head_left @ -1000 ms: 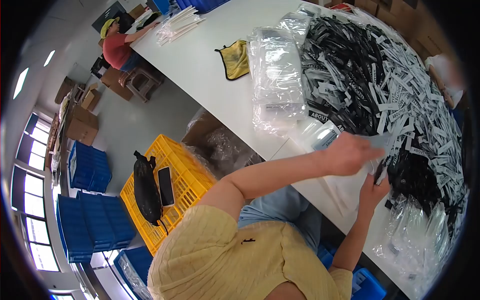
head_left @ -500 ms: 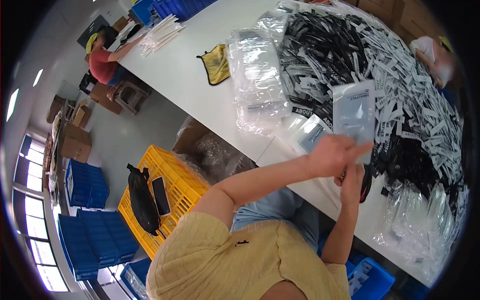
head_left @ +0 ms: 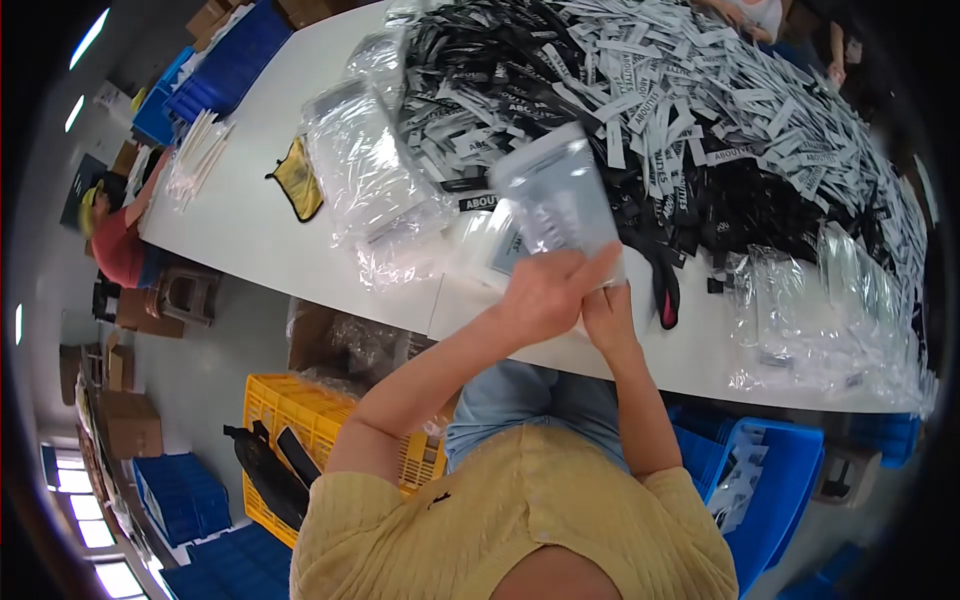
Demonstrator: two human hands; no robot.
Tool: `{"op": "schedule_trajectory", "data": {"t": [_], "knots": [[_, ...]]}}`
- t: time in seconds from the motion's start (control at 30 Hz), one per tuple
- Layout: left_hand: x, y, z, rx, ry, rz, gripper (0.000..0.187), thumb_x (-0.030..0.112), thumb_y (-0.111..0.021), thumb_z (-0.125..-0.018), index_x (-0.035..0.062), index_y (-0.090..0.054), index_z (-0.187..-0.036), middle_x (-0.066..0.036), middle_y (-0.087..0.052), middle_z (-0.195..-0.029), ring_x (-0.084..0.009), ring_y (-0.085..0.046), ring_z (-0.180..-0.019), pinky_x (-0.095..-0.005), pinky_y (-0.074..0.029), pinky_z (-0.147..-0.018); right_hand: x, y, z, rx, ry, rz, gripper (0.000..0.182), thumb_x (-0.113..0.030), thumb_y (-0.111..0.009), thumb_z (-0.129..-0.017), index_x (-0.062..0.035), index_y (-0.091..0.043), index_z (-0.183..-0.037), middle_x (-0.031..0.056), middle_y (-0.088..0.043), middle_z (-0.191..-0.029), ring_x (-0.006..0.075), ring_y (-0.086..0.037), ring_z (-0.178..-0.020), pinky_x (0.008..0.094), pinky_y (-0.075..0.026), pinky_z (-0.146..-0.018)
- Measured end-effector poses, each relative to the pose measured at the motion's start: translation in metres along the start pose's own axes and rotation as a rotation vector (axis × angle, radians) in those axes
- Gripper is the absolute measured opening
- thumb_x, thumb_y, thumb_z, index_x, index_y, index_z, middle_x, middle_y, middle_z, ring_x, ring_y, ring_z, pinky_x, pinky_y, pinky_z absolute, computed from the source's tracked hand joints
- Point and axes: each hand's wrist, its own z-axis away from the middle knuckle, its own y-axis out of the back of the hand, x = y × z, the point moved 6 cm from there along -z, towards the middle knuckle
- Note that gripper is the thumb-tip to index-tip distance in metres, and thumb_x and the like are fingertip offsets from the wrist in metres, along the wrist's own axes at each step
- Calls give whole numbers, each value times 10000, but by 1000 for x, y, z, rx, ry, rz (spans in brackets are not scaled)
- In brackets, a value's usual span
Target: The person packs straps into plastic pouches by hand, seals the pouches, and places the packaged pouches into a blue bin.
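A clear plastic bag [head_left: 568, 190] with a grey-looking item inside is held up above the table edge, tilted. My left hand [head_left: 545, 295] is closed on its lower part, with one finger stretched along the bottom edge. Right beside it, my right hand [head_left: 608, 315] pinches the bag's lower corner. Behind the bag, another clear packet [head_left: 497, 250] lies on the table. A black strap-like piece with a pink end [head_left: 664, 290] rests to the right of my right hand.
Black and white printed strips [head_left: 640, 95] are heaped across the table [head_left: 270, 250]. Stacks of clear bags [head_left: 365, 160] and loose bags [head_left: 800, 320] flank them. A yellow crate [head_left: 270, 400] and a blue bin [head_left: 780, 480] stand below. Co-workers [head_left: 118, 235] are at the table's far sides.
The view has turned, so the table and heap appear shifted left. Both hands stay on the bag, which has gone from nearly upright to leaning left.
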Motion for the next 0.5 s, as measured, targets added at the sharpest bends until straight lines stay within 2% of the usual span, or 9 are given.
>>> {"op": "schedule_trajectory", "data": {"t": [0.03,0.17,0.2,0.3,0.33,0.37,0.43,0.47,0.5], "knots": [[10,-4,1,-15,-83,8,661,39,-641,-610,70,-514,-1258,-69,-556,-653,-247,-575,-574,-367,-452,-492,3,3,-2,3,-21,-120,178,-90,-490,-877,38,-570,-972,96,-615,-838,160,-599,-750,278,-466,-631],[-2,3,0,-40,79,94,633,11,-604,-635,62,-510,-1259,-62,-568,-659,-257,-582,-580,-344,-467,-497,-6,12,2,-156,-271,-58,148,5,-524,-817,51,-596,-938,83,-630,-765,148,-600,-739,270,-467,-647],[11,-1,0,-32,-44,103,638,34,-621,-634,59,-505,-1261,-57,-569,-662,-262,-595,-616,-338,-478,-507,-2,17,-1,-149,-310,-98,143,34,-568,-775,37,-624,-907,65,-635,-741,120,-596,-714,255,-470,-593],[29,-7,0,-136,-72,33,640,42,-630,-643,58,-496,-1269,-73,-587,-697,-261,-602,-652,-344,-481,-512,-19,21,-5,73,165,110,115,24,-576,-779,28,-639,-876,63,-644,-764,108,-599,-712,251,-468,-583],[27,-4,-4,-345,100,92,633,-16,-566,-664,64,-475,-1285,-112,-609,-808,-278,-599,-684,-364,-497,-582,-19,20,-2,40,157,132,117,13,-582,-792,22,-644,-892,55,-652,-783,101,-594,-718,254,-468,-608],[27,6,-7,-360,129,154,635,-6,-574,-666,63,-472,-1289,-116,-610,-811,-280,-601,-695,-365,-496,-587,-20,20,1,8,150,155,120,2,-588,-805,16,-648,-908,47,-659,-802,95,-589,-724,257,-467,-633],[18,21,-16,-389,187,276,640,14,-589,-669,62,-466,-1296,-123,-612,-817,-285,-606,-717,-365,-493,-597,-12,18,0,-230,-116,-57,117,-11,-599,-816,15,-654,-916,44,-666,-820,102,-585,-725,262,-463,-670],[17,31,-30,-283,-4,130,635,39,-603,-668,58,-473,-1289,-114,-612,-787,-284,-608,-707,-371,-494,-605,-23,20,-1,-244,78,-25,105,-34,-617,-824,7,-667,-906,30,-672,-819,86,-573,-708,252,-466,-643],[14,39,-44,-174,-193,-15,631,63,-616,-666,55,-480,-1282,-105,-612,-756,-283,-611,-697,-377,-495,-613,-27,19,-1,-250,65,-14,104,-41,-619,-826,5,-672,-902,29,-671,-812,84,-573,-709,250,-466,-640]]}}
